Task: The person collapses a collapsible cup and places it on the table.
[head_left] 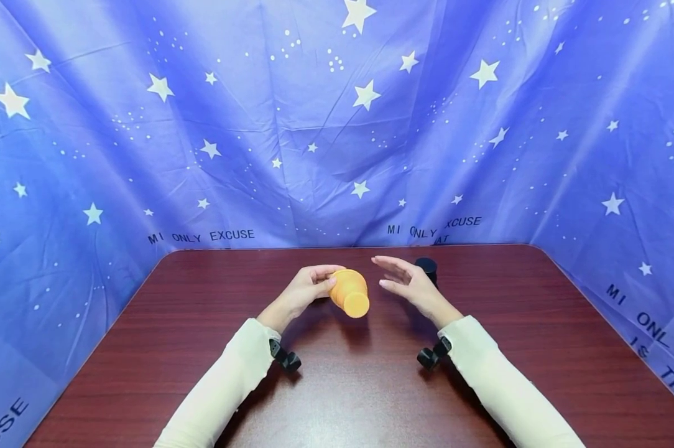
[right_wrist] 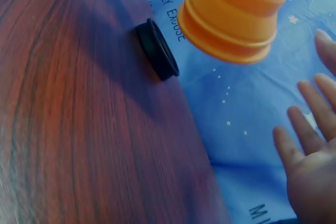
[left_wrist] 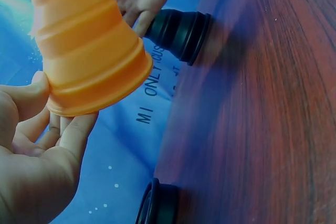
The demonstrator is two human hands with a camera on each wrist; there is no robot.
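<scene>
My left hand [head_left: 303,291] pinches an orange collapsible cup [head_left: 348,289] at its wide rim, thumb on one side and fingers on the other. The cup is held above the table, tilted, its narrow end toward me. To its right, my right hand [head_left: 415,287] is apart from the cup, with fingers extended and nothing in it. A black tiered cup [left_wrist: 176,35] stands upside down on the table, partly behind the right hand in the head view. A low black round piece [right_wrist: 157,51] lies on the table; in the head view the left hand mostly hides it.
The dark red-brown wooden table [head_left: 337,386] spreads under both arms. Behind its far edge hangs a blue cloth [head_left: 314,124] with white stars and printed words. A small black wrist camera [head_left: 285,356] is strapped to the left sleeve, another [head_left: 433,354] to the right.
</scene>
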